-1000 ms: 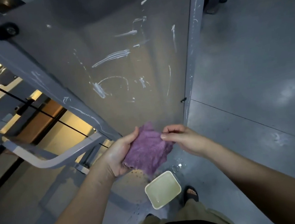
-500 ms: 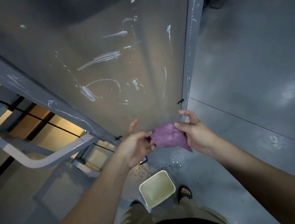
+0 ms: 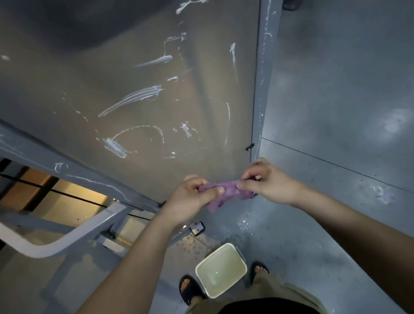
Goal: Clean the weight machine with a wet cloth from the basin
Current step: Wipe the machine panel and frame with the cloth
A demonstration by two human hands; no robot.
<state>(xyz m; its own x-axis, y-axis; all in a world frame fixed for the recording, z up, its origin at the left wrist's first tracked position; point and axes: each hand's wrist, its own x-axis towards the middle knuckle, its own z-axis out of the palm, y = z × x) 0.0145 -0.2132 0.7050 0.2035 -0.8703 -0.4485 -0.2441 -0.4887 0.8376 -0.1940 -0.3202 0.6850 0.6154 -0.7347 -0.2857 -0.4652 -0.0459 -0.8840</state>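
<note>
Head view: looks steeply down a grey panel to the floor.
Machine (image 3: 138, 61): a tall grey panel streaked with white smears. Its top and left side are cut off by the picture edge.
Floor (image 3: 348, 89): grey, with water drops under the hands.
Bar (image 3: 43, 250): pale and curved, at the left. Its far end runs out of view.
Basin (image 3: 221, 268): cream and square, on the floor between the feet, holding pale water.
Left hand (image 3: 192, 199): fingers curled, pinching the cloth's left end.
Right hand (image 3: 268, 183): thumb and fingers pinching the right end.
Cloth (image 3: 227, 193): purple and bunched, held between both hands at the panel's foot, above the basin. The fingers hide part of it, and contact with the panel cannot be judged.
Sandals (image 3: 188, 285): black. The right one is half hidden by the shorts.
</note>
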